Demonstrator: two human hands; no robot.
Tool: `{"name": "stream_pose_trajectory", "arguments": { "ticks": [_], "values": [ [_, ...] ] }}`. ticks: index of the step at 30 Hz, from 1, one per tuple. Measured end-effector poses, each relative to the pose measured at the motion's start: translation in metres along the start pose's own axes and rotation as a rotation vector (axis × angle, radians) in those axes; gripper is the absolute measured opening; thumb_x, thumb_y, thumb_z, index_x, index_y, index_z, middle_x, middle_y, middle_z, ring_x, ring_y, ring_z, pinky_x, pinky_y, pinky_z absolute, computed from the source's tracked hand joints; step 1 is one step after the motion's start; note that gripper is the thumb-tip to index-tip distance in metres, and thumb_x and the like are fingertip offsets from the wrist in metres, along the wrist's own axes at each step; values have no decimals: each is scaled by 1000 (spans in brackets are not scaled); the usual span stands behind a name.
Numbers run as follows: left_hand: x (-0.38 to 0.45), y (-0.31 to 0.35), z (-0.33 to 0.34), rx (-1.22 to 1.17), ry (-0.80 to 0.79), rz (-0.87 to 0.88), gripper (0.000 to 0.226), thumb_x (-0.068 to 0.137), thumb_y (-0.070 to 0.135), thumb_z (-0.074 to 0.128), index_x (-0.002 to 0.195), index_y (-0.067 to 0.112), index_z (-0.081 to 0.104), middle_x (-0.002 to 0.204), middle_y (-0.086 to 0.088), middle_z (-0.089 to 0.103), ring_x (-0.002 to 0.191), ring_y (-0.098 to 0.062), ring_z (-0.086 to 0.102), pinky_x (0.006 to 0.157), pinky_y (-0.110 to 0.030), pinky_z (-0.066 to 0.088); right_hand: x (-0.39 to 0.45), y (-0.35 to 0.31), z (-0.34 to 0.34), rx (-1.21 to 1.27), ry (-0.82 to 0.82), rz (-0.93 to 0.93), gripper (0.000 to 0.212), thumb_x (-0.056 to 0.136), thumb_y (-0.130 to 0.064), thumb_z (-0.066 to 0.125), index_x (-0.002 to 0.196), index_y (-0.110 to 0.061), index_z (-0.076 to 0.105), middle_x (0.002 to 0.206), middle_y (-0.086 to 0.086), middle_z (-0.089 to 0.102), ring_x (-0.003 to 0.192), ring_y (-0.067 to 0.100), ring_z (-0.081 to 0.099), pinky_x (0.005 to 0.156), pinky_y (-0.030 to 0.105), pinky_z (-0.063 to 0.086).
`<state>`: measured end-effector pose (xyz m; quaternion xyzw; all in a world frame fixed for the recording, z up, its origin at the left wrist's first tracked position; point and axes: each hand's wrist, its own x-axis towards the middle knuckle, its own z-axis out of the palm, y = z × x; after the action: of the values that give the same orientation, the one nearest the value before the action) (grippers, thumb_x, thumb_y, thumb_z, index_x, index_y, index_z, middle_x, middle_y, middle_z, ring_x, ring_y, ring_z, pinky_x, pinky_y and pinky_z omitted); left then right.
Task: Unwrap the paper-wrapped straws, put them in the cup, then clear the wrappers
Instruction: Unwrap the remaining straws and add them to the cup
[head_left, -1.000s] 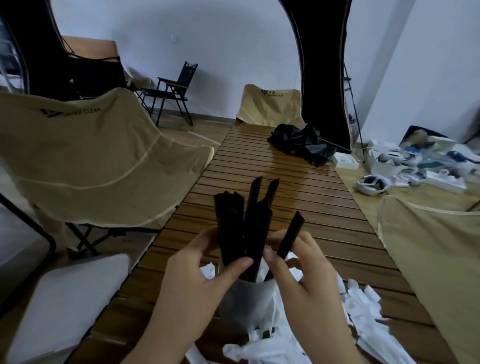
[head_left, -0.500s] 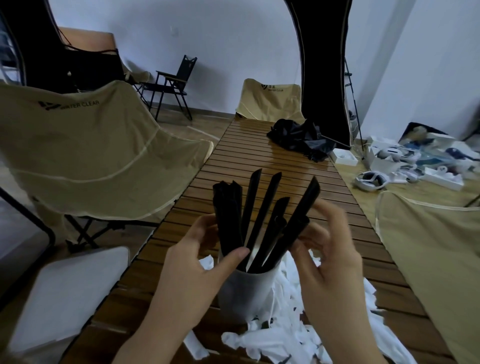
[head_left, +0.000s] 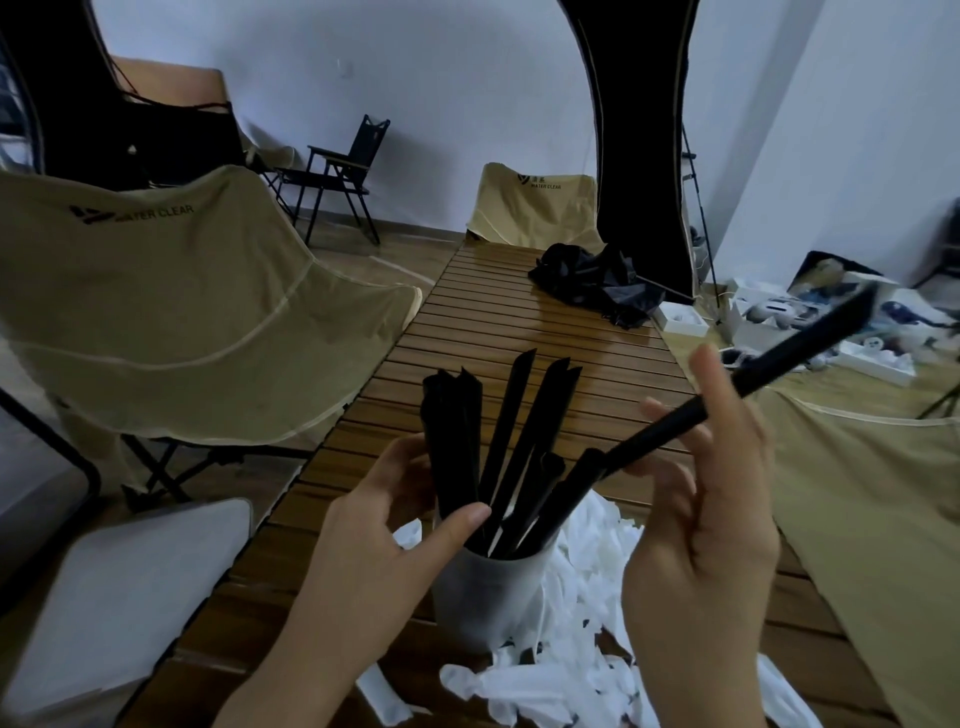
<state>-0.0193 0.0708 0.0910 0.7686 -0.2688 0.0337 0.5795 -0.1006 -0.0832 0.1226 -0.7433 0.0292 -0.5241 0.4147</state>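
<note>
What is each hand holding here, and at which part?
The right hand pinches one black straw near its lower end, tilted out to the right. The left hand grips the bundle of straws just above the cup's rim.

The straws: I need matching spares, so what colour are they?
Plain black, both the straws in the cup and the one the right hand holds; head view.

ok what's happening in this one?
A person is loading black straws into a white cup on the slatted wooden table. The left hand grips a bunch of straws standing in the cup; the right hand holds one loose straw. Torn white wrappers lie beside the cup.
</note>
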Motion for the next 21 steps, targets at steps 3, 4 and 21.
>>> {"name": "stream_pose_trajectory", "arguments": {
  "ticks": [3, 4, 21],
  "values": [
    [0, 1, 0, -10, -22, 10, 37, 73, 43, 66, 108, 34, 59, 99, 27, 68, 95, 9, 63, 79, -5, 45, 0, -1, 0, 59, 36, 60, 93, 74, 37, 25, 149, -19, 26, 144, -10, 33, 121, 18, 54, 85, 44, 53],
    [0, 2, 0, -7, -26, 17, 36, 74, 43, 66, 107, 33, 59, 98, 27, 68, 95, 9, 63, 78, -4, 44, 1, -2, 0, 80, 65, 76, 94, 75, 37, 25, 149, -21, 23, 144, -14, 33, 121, 16, 54, 85, 45, 53],
    [-2, -5, -2, -60, -43, 36, 49, 78, 40, 65, 124, 30, 52, 110, 24, 66, 106, 4, 61, 91, -15, 48, -1, 13, -1, 181, 237, 604, 50, 84, 10, 62, 122, -21, 56, 71, -9, 71, 64, 11, 69, 81, 36, 56]
  ]
}}
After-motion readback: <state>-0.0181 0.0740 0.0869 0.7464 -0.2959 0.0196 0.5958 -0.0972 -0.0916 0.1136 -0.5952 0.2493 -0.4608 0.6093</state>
